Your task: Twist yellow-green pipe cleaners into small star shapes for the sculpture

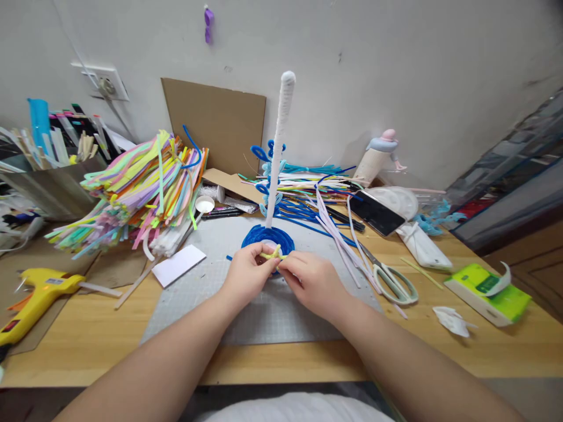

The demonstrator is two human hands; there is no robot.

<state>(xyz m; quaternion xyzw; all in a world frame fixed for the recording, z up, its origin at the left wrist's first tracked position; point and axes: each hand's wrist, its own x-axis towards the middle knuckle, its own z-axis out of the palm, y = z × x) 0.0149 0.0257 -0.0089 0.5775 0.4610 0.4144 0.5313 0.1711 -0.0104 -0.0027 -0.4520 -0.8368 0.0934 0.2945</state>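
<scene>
Between my two hands is a small yellow pipe cleaner shape (276, 253), bent with a point at its top. My left hand (250, 269) pinches its left side between thumb and fingers. My right hand (310, 281) has its fingertips closed on the right side. Just behind them lies a round blue coiled base (253, 236), partly hidden by my hands. From it rises an upright white wrapped stick (281, 129). Blue looped pipe cleaner pieces (263, 153) show beside the stick. A grey cutting mat (246, 328) lies below my hands.
To the left are a yellow glue gun (39, 293), a white card (179, 265) and a large bundle of coloured pipe cleaners (136, 181). On the right lie scissors (396, 284), a phone (377, 212), a white power bank (424, 246) and a green tissue pack (488, 293). Cardboard (215, 120) leans on the wall.
</scene>
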